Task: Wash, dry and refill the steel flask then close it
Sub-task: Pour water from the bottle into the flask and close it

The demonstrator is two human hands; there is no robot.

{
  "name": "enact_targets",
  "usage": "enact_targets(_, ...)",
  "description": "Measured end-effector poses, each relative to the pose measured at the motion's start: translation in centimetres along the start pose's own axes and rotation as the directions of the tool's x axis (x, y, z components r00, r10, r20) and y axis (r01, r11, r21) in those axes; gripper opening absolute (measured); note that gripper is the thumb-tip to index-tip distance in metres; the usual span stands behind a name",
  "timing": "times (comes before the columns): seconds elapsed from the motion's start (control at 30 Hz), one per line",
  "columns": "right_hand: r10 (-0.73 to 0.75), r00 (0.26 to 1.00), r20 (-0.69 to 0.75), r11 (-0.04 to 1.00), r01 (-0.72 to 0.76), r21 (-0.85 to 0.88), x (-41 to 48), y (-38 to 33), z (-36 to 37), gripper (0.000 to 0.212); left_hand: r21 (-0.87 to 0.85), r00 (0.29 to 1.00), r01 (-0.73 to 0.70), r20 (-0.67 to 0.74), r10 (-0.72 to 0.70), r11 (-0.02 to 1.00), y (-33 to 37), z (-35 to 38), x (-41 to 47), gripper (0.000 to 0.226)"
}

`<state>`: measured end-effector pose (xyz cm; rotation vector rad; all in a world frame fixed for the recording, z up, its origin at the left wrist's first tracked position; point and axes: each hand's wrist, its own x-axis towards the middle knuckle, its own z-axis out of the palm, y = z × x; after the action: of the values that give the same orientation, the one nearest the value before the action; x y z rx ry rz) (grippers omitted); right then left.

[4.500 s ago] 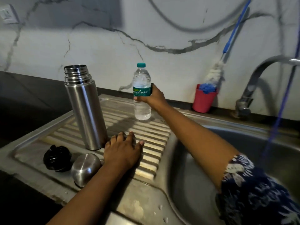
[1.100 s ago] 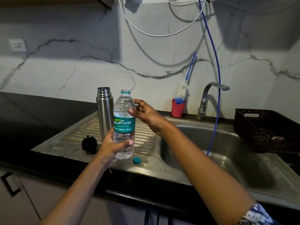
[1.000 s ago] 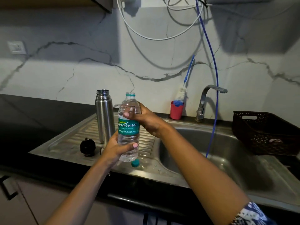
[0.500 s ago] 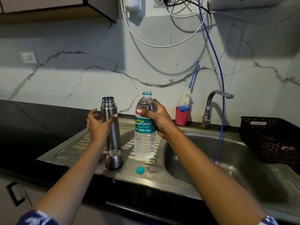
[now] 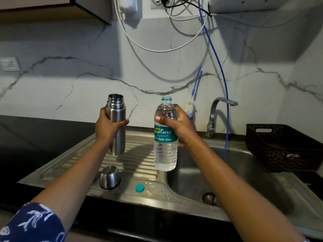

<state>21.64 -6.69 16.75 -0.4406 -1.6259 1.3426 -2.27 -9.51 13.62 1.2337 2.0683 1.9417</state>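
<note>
My left hand [image 5: 106, 127] grips the open steel flask [image 5: 117, 135] around its upper body and holds it upright, lifted just above the ribbed drainboard [image 5: 139, 159]. My right hand [image 5: 176, 126] holds an uncapped clear plastic water bottle [image 5: 165, 151] with a green label, upright over the drainboard's right end. The flask's steel cup lid [image 5: 109, 177] sits upside down near the front edge. A small teal bottle cap [image 5: 139, 188] lies beside it. The black inner stopper is hidden behind my left arm.
The steel sink basin [image 5: 244, 180] lies to the right under a grey tap [image 5: 215, 116], with a blue hose [image 5: 225, 119] hanging into it. A dark perforated basket [image 5: 283, 147] stands at the far right. A brush in a red cup [image 5: 191, 116] shows behind my right hand.
My left hand has closed round the flask and lifted it off the drainboard. My right hand has raised the uncapped bottle slightly.
</note>
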Motion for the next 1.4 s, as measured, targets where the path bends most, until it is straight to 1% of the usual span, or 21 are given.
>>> enact_targets(0.1,-0.058,0.996,-0.072,0.997,0.055,-0.054,-0.2,-1.9,-2.5,0.036,-0.049,0.991,-0.113,0.069,0.116,0.992,4.2,2.3,-1.5,0.074)
enact_targets(0.17,-0.091,0.989,-0.119,0.991,0.078,-0.106,-0.3,-3.0,-4.6,0.037,-0.115,0.982,-0.127,0.125,0.142,0.985,6.4,4.5,-3.3,0.073)
enact_targets(0.3,-0.129,0.973,-0.193,0.977,0.091,-0.194,-0.8,-4.6,-9.0,0.038,-0.224,0.961,-0.058,0.251,0.115,0.973,7.2,10.5,-7.3,0.069)
enact_targets(0.4,-0.122,0.974,-0.19,0.937,0.049,-0.347,-1.6,-4.6,-12.4,0.043,-0.266,0.936,0.015,0.343,0.079,0.964,5.9,15.4,-10.4,0.071)
enact_targets(0.47,-0.108,0.976,-0.189,0.886,0.008,-0.463,-1.9,-4.1,-14.4,0.047,-0.262,0.921,0.053,0.385,0.054,0.964,4.8,18.0,-12.2,0.071)
enact_targets(0.57,-0.082,0.981,-0.174,0.777,-0.047,-0.628,-2.2,-3.2,-17.1,0.052,-0.265,0.899,0.066,0.435,0.058,0.962,3.5,21.2,-14.2,0.073)
enact_targets(0.67,-0.024,0.993,-0.116,0.654,-0.071,-0.753,-2.3,-1.8,-19.1,0.062,-0.227,0.873,0.066,0.486,0.054,0.972,2.7,22.8,-15.3,0.075)
enact_targets(0.8,0.06,0.998,0.015,0.384,-0.009,-0.923,-2.0,-0.3,-20.7,0.07,-0.169,0.837,0.046,0.545,0.055,0.985,1.2,23.7,-15.7,0.076)
enact_targets(0.87,0.108,0.991,0.082,0.258,0.052,-0.965,-1.7,0.3,-21.1,0.071,-0.153,0.83,0.048,0.555,0.046,0.987,0.6,23.8,-15.6,0.077)
enact_targets(1.0,0.208,0.97,0.126,0.016,0.126,-0.992,-0.7,1.4,-21.7,0.077,-0.135,0.825,0.027,0.563,0.054,0.991,0.2,24.1,-15.3,0.078)
enact_targets(1.2,0.251,0.953,0.172,-0.188,0.222,-0.957,0.1,1.0,-21.4,0.079,-0.131,0.816,0.019,0.575,0.06,0.991,0.0,24.4,-15.4,0.076)
enact_targets(1.33,0.26,0.946,0.193,-0.282,0.265,-0.922,0.4,0.7,-21.4,0.079,-0.115,0.819,0.002,0.571,0.065,0.993,-0.2,24.4,-15.3,0.082)
enact_targets(1.4,0.26,0.946,0.193,-0.307,0.27,-0.913,0.7,0.6,-21.6,0.08,-0.114,0.818,0.002,0.572,0.064,0.993,-0.2,24.3,-15.4,0.082)
